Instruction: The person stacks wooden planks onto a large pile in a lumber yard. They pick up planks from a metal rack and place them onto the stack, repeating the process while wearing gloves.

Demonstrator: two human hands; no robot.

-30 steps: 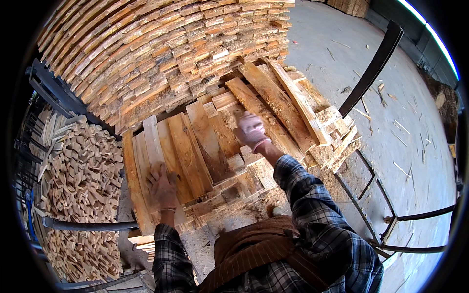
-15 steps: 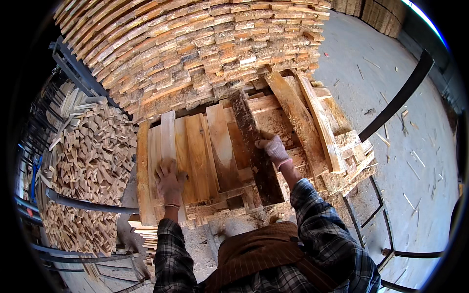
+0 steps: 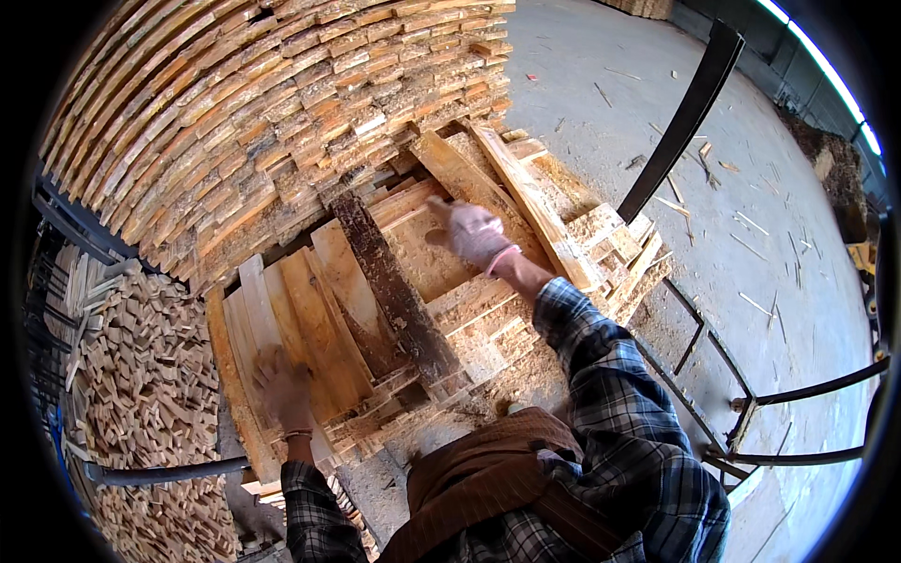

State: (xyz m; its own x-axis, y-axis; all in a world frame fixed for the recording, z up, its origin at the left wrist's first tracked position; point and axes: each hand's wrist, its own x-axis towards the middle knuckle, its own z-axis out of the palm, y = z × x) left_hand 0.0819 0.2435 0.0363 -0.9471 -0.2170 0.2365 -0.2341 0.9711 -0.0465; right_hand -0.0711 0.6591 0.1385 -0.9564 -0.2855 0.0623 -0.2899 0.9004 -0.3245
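My left hand (image 3: 283, 387), gloved, lies with spread fingers on the pale planks (image 3: 317, 324) at the left of the low stack. My right hand (image 3: 476, 235), in a pale glove with a pink cuff, is over the stack's middle, its fingers stretched out and slightly blurred. It holds nothing. To its left a dark, bark-covered board (image 3: 392, 286) lies across the stack, apart from the hand. Just beyond the right hand is a long, rough-edged plank (image 3: 469, 178), with a straighter, lighter plank (image 3: 537, 208) beside it.
A tall pile of stacked boards (image 3: 310, 103) rises directly behind. Many short offcuts (image 3: 145, 375) fill the left side. A dark metal post (image 3: 678, 122) stands at the right, and a metal frame (image 3: 699, 361) is near my right arm. Wood scraps lie on the grey floor (image 3: 751, 192).
My right hand has let go of the dark board and moved off to its right. The board now lies beside the pale planks. The whole view has swung rightward.
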